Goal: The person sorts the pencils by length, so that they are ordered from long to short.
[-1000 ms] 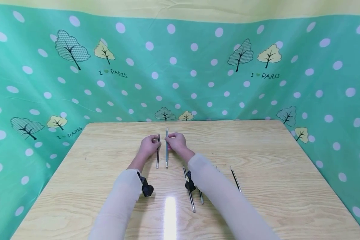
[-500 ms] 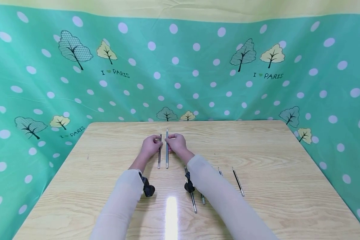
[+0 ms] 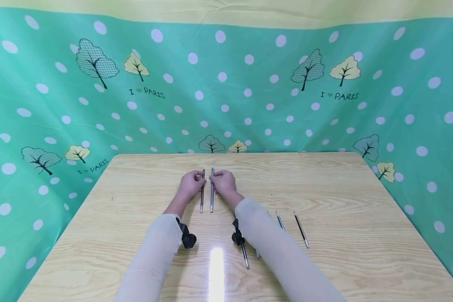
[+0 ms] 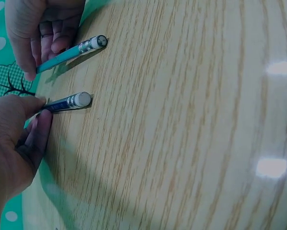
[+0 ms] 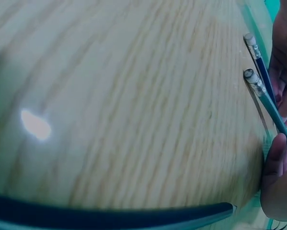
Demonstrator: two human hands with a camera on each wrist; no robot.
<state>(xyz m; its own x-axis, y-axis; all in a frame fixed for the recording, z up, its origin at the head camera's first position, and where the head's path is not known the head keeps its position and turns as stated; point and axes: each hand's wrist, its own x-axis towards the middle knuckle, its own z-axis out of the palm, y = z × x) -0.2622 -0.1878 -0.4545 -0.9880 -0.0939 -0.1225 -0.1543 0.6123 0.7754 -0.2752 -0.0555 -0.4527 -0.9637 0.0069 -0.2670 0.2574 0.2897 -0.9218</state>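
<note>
Near the far side of the table, my left hand (image 3: 190, 184) pinches a dark pencil (image 3: 201, 202) between thumb and fingers. Just right of it, my right hand (image 3: 225, 183) pinches a blue-green pencil (image 3: 212, 200) the same way. The two pencils lie nearly parallel with a narrow gap between them, eraser ends toward me. In the left wrist view, the white eraser (image 4: 83, 99) of the dark pencil and the ferrule (image 4: 90, 44) of the blue-green one sit close over the wood. The right wrist view shows the blue-green pencil (image 5: 269, 104) running into the right fingertips.
Several more pencils lie on the wooden table (image 3: 136, 201): a dark pencil (image 3: 245, 254) beside the right wrist, a bluish pencil (image 3: 280, 221) partly hidden by the right sleeve, and another dark pencil (image 3: 301, 229) farther right. A polka-dot curtain (image 3: 226, 96) hangs behind the table.
The gap between the two held pencils has narrowed slightly, the dark one shifting right. The blue-green pencil's far end has come a little nearer. Both hands keep their grip.
</note>
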